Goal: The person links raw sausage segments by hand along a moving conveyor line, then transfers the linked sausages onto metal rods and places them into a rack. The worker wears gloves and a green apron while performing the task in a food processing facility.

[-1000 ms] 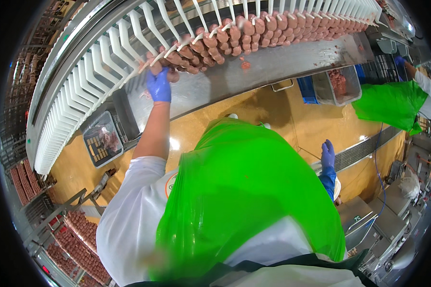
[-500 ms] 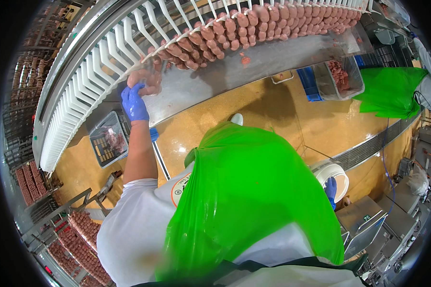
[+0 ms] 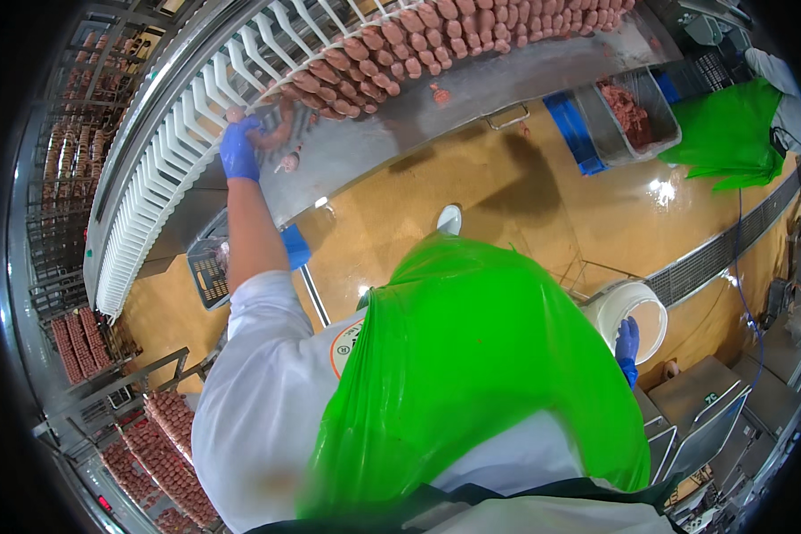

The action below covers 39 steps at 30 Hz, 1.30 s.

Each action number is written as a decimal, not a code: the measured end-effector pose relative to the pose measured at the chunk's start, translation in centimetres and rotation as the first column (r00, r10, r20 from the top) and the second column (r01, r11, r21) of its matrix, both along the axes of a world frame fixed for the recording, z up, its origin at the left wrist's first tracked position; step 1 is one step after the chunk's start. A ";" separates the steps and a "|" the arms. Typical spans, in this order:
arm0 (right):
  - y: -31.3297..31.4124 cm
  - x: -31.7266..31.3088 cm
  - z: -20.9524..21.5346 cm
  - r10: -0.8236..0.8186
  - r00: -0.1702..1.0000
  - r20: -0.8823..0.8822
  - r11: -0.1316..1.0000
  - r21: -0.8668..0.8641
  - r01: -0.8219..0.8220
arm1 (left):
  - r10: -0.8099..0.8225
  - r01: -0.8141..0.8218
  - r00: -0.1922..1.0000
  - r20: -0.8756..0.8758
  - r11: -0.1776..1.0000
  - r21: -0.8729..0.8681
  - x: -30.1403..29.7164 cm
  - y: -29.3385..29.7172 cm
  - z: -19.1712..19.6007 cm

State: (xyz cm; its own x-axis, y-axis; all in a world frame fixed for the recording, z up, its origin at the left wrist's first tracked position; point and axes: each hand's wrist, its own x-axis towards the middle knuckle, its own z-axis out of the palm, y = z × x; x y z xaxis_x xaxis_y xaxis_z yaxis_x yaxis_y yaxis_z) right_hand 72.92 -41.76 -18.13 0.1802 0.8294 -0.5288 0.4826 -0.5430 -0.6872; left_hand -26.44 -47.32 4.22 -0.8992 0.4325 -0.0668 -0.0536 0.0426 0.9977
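My left hand [image 3: 238, 149], in a blue glove, is closed around a strand of pink sausage links [image 3: 276, 129] at the near edge of the white hook rail [image 3: 173, 147]. One link end pokes out above my fingers, and the rest trails right over the metal table [image 3: 365, 147]. Beside the hand, many linked sausages [image 3: 400, 53] hang in a row from the rail's hooks. At my right side, my gloved right hand [image 3: 627, 341] hangs in front of a white bucket [image 3: 651, 311], fingers stretched out and holding nothing I can see.
Meat scraps [image 3: 440, 93] lie on the table. Right of it stands a grey tub [image 3: 636, 116] of meat beside a blue crate [image 3: 571, 133]. A co-worker's green apron [image 3: 730, 133] shows at the far right. A dark crate [image 3: 209, 271] sits below the rail; sausage racks [image 3: 165, 445] stand lower left.
The view has shifted, with my left hand now at the hook rail's edge. The bunched links by it are now drawn out in a strand. My right hand remains at the bucket.
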 end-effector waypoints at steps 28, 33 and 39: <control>-14.2 -11.8 -3.7 0.053 0.980 0.193 0.998 0.005 -0.055 | -0.760 0.169 0.609 -0.226 0.403 -0.900 8.9 -2.9 -9.5; -16.3 -11.2 -8.3 -0.255 0.955 -0.149 0.960 -0.157 0.232 | -0.732 0.285 0.665 -0.147 0.430 -0.857 11.3 -0.9 -6.3; -17.2 -8.0 -10.5 -0.503 0.809 -0.304 0.853 -0.324 0.409 | -0.518 0.482 0.850 0.097 0.689 -0.542 10.5 3.3 -4.1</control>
State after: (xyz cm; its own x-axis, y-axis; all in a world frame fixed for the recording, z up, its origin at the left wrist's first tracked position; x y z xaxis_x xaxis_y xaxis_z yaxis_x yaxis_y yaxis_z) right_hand 64.93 -58.97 -28.68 0.2614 0.5439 -0.7974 -0.1221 -0.8009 -0.5863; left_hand -15.89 -44.00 0.08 -0.5699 0.7300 -0.3773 0.1885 0.5631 0.8046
